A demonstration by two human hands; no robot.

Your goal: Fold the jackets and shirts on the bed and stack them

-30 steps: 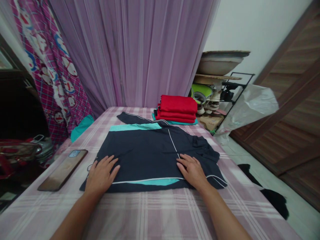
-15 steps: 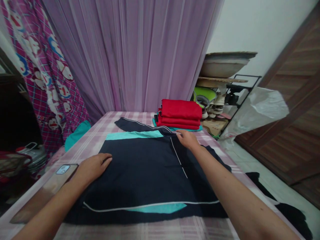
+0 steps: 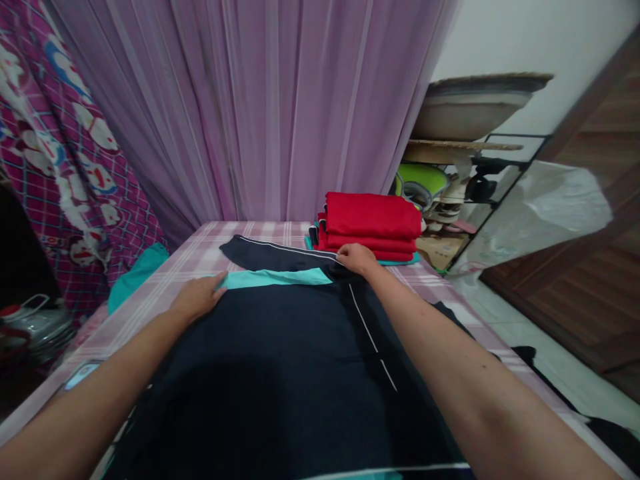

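Note:
A dark navy garment (image 3: 280, 353) with white piping lies spread flat in front of me, its kind not fully clear. A turquoise band (image 3: 280, 278) crosses its far end, and a narrow navy strip (image 3: 270, 255) edged in white reaches out beyond that. At the left end of the turquoise band rests my left hand (image 3: 197, 298), open, its fingers stretched over the cloth. My right hand (image 3: 356, 259) pinches the white-piped edge at the far right, just in front of the red stack. Its forearm covers part of the garment's right side.
Folded red cloths (image 3: 373, 217) are stacked at the back of the plaid-covered surface (image 3: 200, 250). A phone (image 3: 83, 375) lies partly behind my left forearm. To the right stand a rack (image 3: 510, 163) and a plastic bag (image 3: 555, 207); purple curtains (image 3: 280, 107) hang behind.
My left hand has slid forward to the turquoise band. The right hand has shifted slightly left along the piped edge, and the narrow strip lies straighter. The view has moved nearer.

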